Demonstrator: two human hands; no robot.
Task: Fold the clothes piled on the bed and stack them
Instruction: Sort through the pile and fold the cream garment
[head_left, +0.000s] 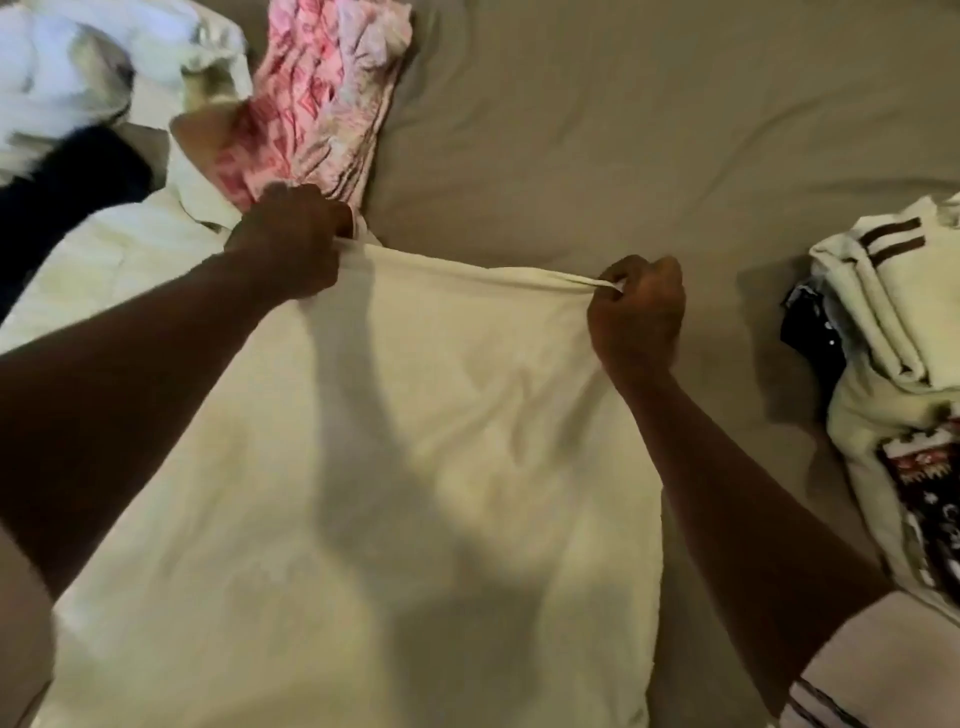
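I hold one cream garment (415, 441) with my two hands; my left hand (296, 239) grips one far corner, my right hand (639, 306) pinches the other, fingers curled round the edge; the garment lies spread on the bed (623, 130). Left of it are one pink garment (317, 104), one dark garment (67, 192) and one white pile (67, 62); right of it, one folded stack (893, 364).

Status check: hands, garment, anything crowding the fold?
Left hand and right hand both grip the cream garment at its far edge. Garment spread on the bed. Pink patterned cloth touches left hand; folded stack lies clear, right.
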